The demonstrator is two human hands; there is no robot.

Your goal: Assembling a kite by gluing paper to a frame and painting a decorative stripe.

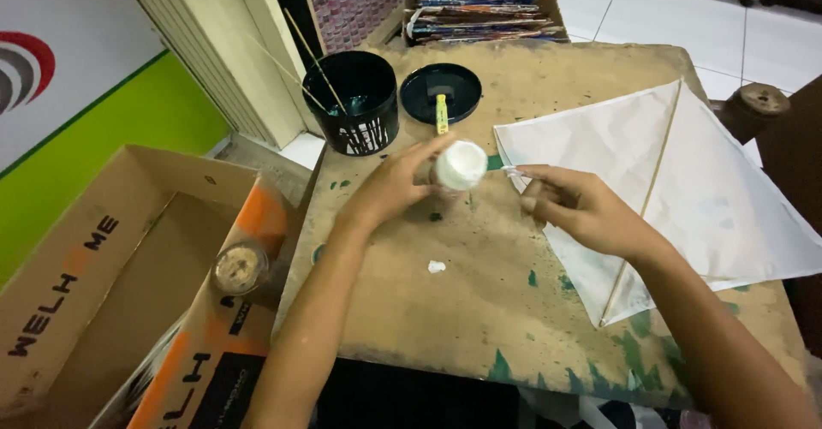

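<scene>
- The bench (479, 309) is a worn brown board flecked with green paint, and everything in use lies on it.
- A large cardboard box (103, 292) stands open to the left of the bench, with a small lidded jar (240, 268) resting on its flap.
- A white paper kite (685, 189) with a thin wooden spine lies flat across the right half of the bench. It looks very light and easily torn or creased, so it seems best handled by the stick or pressed flat, not pinched in mid-sheet.
- A black bucket (360, 104) with thin sticks standing in it sits at the far left of the bench, its round lid (441, 92) just beside it with a yellow stick lying across it.
- A stack of printed papers (479, 1) sits at the far edge.
- The left hand (394, 185) is closed around a small jar with a white top (460, 166), held above the middle of the bench. The jar looks rigid and light, and a grip round its sides seems secure.
- The right hand (578, 211) rests over the kite's near left edge, its fingers (535, 172) pinched on a thin pale stick whose tip points at the jar.
- A small white scrap (437, 266) lies on the bench below the hands.
</scene>
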